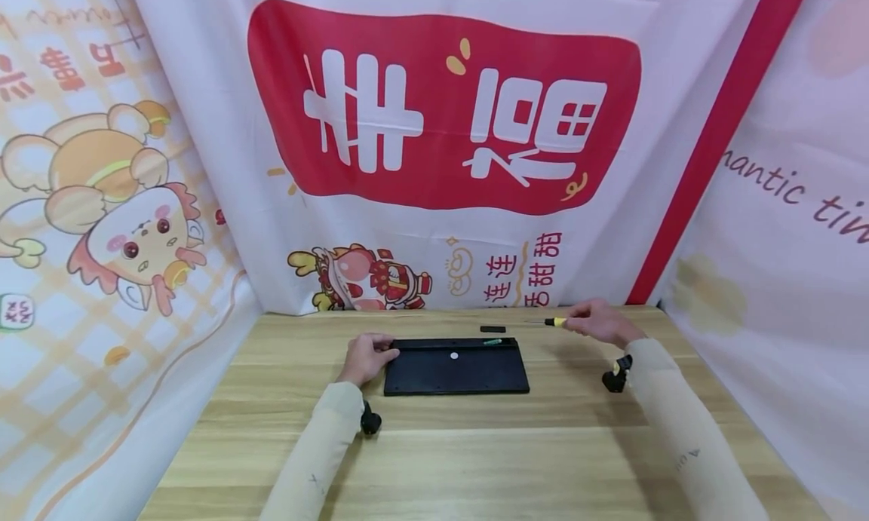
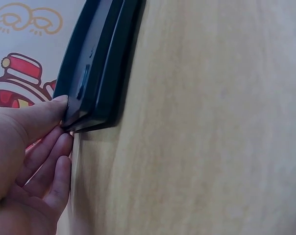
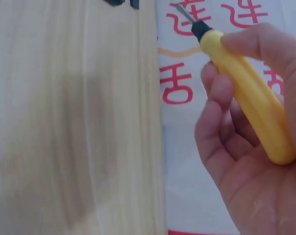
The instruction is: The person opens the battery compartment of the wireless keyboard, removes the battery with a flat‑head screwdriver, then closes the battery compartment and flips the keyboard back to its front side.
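Yellow shows first, on the handle of a slim screwdriver that the person grips in the right hand. From where I stand, the thumb lies along the handle, the fingers curl round beneath it, and the thin metal shaft points left over the far edge of the bench, clear of everything else. Near its tip lies a small black cover, just beyond a black keyboard that rests underside up in the middle of the bench, toward the back.

The left hand has the keyboard by its far left corner, thumb on top and the index finger closed against the edge, while the other fingers curl loosely below the thumb. Along the keyboard's far side runs a raised strip, and near the right end of it sits a small green battery. A round white sticker marks the panel, left of the battery. Behind the bench hangs a white cloth printed with a big red panel and white characters.
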A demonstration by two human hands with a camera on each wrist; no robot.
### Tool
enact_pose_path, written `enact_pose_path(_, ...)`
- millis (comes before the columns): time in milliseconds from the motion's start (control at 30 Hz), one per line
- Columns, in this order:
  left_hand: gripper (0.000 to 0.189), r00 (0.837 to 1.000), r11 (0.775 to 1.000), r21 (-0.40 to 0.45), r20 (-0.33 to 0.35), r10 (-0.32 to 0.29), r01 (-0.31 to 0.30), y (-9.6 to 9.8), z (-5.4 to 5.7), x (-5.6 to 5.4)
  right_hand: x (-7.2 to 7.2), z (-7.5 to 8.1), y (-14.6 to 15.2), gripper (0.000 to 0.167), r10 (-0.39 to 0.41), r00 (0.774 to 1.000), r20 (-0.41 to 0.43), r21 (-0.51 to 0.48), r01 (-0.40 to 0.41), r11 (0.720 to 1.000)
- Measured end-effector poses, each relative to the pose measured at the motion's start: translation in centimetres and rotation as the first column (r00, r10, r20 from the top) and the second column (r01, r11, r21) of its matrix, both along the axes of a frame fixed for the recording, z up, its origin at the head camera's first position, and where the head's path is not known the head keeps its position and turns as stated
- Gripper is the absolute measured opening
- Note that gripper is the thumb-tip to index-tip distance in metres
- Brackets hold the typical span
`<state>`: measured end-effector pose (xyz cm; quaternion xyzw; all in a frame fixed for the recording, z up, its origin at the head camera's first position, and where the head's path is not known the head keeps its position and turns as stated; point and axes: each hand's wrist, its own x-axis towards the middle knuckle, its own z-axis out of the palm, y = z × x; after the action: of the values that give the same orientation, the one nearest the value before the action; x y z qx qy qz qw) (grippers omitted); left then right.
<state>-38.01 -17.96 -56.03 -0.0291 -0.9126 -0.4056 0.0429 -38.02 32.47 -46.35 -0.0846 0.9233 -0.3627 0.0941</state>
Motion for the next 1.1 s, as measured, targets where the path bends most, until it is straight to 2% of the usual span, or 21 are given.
enact_pose_path(167,0.03,1.0,1.0,-0.005,-0.004,0.005,-0.005,-0.1,0.0,-0.1,0.4,-1.0,1.1,0.02,-0.035,0.993,-0.11,0.038,0.039,0.999)
enact_pose_path(333,0.029,1.0,1.0,-0.007,-0.015,0.003,-0.003,-0.3,-0.1,-0.1,0.9,-3.2,1.5,0.017,-0.107,0.975,-0.194,0.039,0.116,0.992)
enact_pose_path(500,0.028,1.0,1.0,0.001,-0.024,-0.004,0.004,-0.1,0.0,0.1,1.7,-5.6,1.7,0.021,-0.189,0.974,-0.124,-0.049,0.184,0.982)
enact_pose_path(600,0.028,1.0,1.0,0.005,-0.02,0.002,-0.002,-0.1,0.0,0.2,2.0,-6.6,1.7,0.022,-0.211,0.971,-0.116,-0.049,0.206,0.977)
enact_pose_path(800,0.028,1.0,1.0,0.001,-0.02,0.01,-0.01,-0.1,0.3,0.0,2.1,-8.2,1.8,0.02,-0.205,0.959,-0.198,0.004,0.21,0.978)
enact_pose_path(1100,0.029,1.0,1.0,0.011,-0.022,0.005,-0.004,0.2,0.5,0.6,1.9,-9.2,1.8,0.012,-0.152,0.945,-0.29,0.083,0.184,0.979)
